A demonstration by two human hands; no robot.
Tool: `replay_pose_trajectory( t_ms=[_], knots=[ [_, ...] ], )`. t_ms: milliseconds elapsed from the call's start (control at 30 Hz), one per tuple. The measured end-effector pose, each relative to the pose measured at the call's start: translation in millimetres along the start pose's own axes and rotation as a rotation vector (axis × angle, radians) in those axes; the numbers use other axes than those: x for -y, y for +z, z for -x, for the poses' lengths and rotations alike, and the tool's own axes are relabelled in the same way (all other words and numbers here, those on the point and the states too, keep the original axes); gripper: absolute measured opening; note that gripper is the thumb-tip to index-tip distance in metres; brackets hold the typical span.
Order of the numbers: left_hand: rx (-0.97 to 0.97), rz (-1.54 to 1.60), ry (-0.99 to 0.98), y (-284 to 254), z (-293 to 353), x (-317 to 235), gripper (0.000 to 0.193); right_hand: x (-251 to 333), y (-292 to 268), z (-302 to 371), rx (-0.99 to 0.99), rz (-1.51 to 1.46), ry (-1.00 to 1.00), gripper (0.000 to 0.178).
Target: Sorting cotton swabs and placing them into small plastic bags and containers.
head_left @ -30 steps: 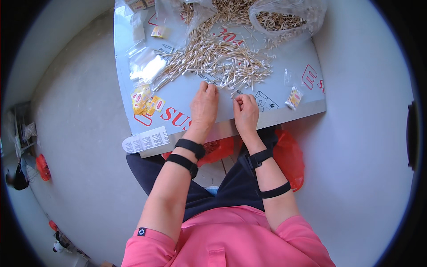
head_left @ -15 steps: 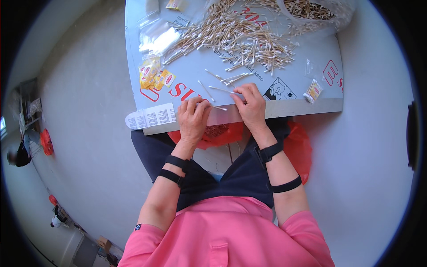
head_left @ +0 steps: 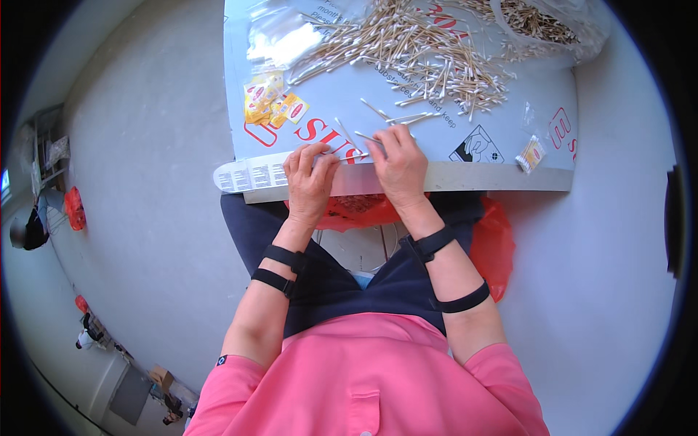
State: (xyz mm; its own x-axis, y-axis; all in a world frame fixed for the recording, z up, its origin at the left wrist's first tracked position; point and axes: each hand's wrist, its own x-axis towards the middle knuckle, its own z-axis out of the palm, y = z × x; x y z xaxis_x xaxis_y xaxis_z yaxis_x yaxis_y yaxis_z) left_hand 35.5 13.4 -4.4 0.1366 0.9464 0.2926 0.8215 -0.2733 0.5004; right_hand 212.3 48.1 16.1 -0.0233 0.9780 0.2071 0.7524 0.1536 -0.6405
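Note:
My left hand [head_left: 308, 182] is closed in a pinch on a cotton swab [head_left: 350, 158] at the table's near edge; the swab's white tip points right. Just to the right, my right hand [head_left: 398, 166] has its fingers closed round another cotton swab [head_left: 365, 136], whose white end sticks out leftward. A few loose swabs [head_left: 414, 118] lie on the tabletop [head_left: 342, 94] beyond my fingers. Farther back spreads a big heap of wooden-stick cotton swabs [head_left: 407, 47]. Yellow printed cards [head_left: 280, 109] are piled left of it.
Clear plastic bags [head_left: 280, 43] lie at the back left. A clear sack of swabs [head_left: 592, 33] stands back right. A small filled packet [head_left: 531, 154] sits near the right edge. A strip of labels [head_left: 251, 173] lies front left. Red bags [head_left: 494, 247] hang below the table.
The view has shifted, so the table sits higher and farther right. Both hands are still pinching swabs, and the right hand has come closer to the left one.

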Motion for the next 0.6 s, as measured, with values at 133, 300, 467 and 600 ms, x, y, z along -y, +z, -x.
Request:
replay_pose_trajectory(
  t_ms=[133, 300, 467, 600],
  knots=[
    [-0.001, 0.036, 0.010, -0.7, -7.4, -1.1, 0.046, 20.2, 19.9, -6.4, 0.062, 0.038, -0.066, 0.017],
    [0.066, 0.057, 0.125, -2.5, -13.9, 0.8, 0.063, 11.4, 13.6, 17.0, 0.078, 0.012, -0.136, 0.014],
    [0.116, 0.161, 0.044, -2.1, -8.8, -0.4, 0.065, -10.9, -32.8, 22.4, -0.107, 0.047, 0.176, 0.018],
    [0.107, 0.258, 0.031, -1.8, -4.1, 3.8, 0.062, -21.0, -35.7, 28.2, 0.024, -0.048, 0.191, 0.019]
  ],
)
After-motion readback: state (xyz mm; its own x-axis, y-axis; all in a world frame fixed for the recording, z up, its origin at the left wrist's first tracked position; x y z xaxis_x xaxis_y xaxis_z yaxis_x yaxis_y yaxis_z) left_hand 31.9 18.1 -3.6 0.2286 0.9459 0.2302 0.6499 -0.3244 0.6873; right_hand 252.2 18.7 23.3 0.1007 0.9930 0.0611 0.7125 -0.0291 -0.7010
